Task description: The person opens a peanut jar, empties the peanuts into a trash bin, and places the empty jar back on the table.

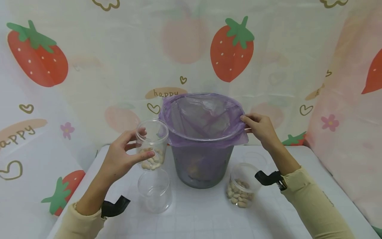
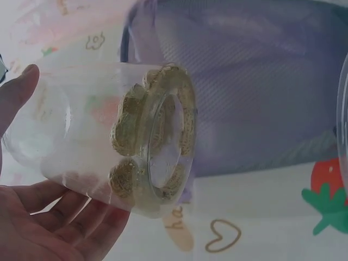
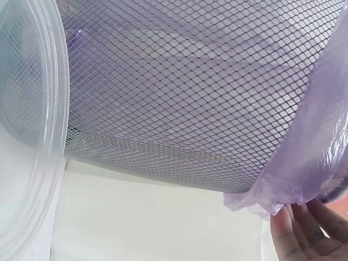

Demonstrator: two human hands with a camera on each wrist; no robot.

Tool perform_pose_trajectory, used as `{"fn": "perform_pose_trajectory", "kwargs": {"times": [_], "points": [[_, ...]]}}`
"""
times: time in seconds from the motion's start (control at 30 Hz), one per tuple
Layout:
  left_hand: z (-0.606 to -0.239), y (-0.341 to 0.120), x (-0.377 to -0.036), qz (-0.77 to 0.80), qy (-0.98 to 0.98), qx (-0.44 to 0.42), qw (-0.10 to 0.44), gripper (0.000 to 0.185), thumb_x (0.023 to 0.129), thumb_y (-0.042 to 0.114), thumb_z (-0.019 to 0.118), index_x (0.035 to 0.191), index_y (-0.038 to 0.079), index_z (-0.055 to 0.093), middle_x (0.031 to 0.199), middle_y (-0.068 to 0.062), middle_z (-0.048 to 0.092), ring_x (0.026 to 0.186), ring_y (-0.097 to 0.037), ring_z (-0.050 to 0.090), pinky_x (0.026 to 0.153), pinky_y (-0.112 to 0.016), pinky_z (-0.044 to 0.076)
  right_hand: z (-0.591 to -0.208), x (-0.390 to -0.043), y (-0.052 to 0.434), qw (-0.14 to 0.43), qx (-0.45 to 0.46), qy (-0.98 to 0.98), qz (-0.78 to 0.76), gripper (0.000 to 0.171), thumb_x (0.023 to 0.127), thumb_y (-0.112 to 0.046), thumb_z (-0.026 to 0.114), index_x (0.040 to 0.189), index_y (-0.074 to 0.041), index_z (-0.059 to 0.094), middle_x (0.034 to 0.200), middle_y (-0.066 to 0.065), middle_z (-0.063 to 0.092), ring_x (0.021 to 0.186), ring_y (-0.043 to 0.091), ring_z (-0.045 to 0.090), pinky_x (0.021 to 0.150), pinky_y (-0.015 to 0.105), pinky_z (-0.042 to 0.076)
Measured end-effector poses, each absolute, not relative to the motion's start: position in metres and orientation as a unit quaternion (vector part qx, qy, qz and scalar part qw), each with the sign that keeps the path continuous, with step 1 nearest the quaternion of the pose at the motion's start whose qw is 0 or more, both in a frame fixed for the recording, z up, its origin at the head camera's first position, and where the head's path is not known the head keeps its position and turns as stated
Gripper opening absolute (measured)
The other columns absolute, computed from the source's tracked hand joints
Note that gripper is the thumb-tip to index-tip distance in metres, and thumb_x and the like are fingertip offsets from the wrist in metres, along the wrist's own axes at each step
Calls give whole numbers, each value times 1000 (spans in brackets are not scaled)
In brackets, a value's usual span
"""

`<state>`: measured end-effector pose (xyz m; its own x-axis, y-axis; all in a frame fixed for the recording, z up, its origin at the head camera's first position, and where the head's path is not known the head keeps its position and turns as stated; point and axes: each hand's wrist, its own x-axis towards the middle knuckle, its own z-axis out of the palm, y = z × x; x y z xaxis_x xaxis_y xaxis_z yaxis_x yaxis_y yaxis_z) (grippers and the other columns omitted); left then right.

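Observation:
My left hand [image 1: 123, 156] grips a clear plastic jar [image 1: 151, 143] with peanuts in its bottom, lifted above the table just left of the bin. In the left wrist view that jar [image 2: 109, 141] lies sideways in my hand [image 2: 32, 217], peanuts [image 2: 130, 133] pressed against its base. A grey mesh bin [image 1: 203, 162] lined with a purple bag [image 1: 206, 114] stands at the table's middle. My right hand [image 1: 259, 127] pinches the bag's rim at the bin's right side; its fingertips [image 3: 304, 234] show under the purple bag edge [image 3: 321, 157].
An empty clear jar [image 1: 155, 191] stands on the white table [image 1: 194, 219] under the lifted one. Another clear jar of peanuts [image 1: 241, 186] stands right of the bin, its rim [image 3: 32, 136] close in the right wrist view. Strawberry-print cloth [image 1: 232, 49] hangs behind.

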<state>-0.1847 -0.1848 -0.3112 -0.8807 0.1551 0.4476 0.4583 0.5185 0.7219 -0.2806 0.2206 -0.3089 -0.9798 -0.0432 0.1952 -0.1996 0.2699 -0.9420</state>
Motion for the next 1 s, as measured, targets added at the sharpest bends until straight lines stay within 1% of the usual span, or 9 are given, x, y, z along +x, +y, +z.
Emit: {"fn": "perform_pose_trajectory", "kwargs": {"times": [0.13,0.23,0.37,0.43,0.47,0.6,0.73,0.9,1.0], "points": [[-301,-195,-193,-444,-861,-175,175,48,79,16,82,120,5,58,126,-4,59,105,8,53,89,-5,45,-310,-282,220,66,77,-786,610,47,97,-24,59,123,15,55,78,-23,63,76,-4,63,70,13,55],[-293,-202,-201,-427,-869,-174,179,51,79,19,82,122,7,58,122,-3,60,103,4,54,91,-8,46,-310,-282,220,65,76,-784,613,46,97,-23,59,123,15,55,78,-22,63,75,-4,62,69,13,55],[-283,-212,-216,-394,-884,-177,181,60,79,23,82,131,8,55,120,-8,59,108,-10,55,99,-34,50,-310,-283,221,66,76,-789,606,47,97,-25,60,123,14,56,78,-23,63,75,-4,63,70,13,55],[-277,-215,-224,-380,-890,-178,180,64,79,24,82,134,7,53,120,-12,58,111,-20,54,100,-49,49,-309,-283,221,67,77,-792,602,48,97,-26,60,124,13,56,78,-23,63,75,-4,63,70,13,55],[-274,-216,-229,-373,-892,-177,181,68,79,24,83,136,5,51,121,-14,57,113,-24,53,99,-53,47,-308,-283,221,67,77,-794,600,48,97,-26,60,124,13,57,78,-23,63,75,-4,63,70,13,55],[-263,-216,-243,-334,-907,-170,192,80,75,25,85,139,2,44,124,-20,56,113,-36,54,96,-55,47,-307,-283,221,65,74,-797,596,47,97,-26,59,124,13,57,78,-23,63,76,-4,63,70,13,55],[-253,-214,-254,-280,-911,-188,236,82,70,22,88,136,-2,45,124,-23,57,109,-39,55,92,-54,47,-307,-282,221,61,73,-799,594,46,97,-26,59,123,12,57,77,-23,63,76,-5,62,70,13,55],[-245,-211,-267,-206,-909,-227,281,79,69,20,89,135,-1,50,129,-23,57,121,-40,52,101,-56,44,-307,-281,222,60,74,-800,592,46,98,-26,58,123,12,57,78,-23,63,76,-5,62,71,13,55],[-243,-209,-275,-151,-904,-258,306,78,68,19,89,134,1,52,130,-23,58,123,-43,50,102,-57,43,-307,-281,222,61,74,-801,591,47,98,-27,58,124,12,57,79,-23,63,77,-5,62,71,13,55]]}}
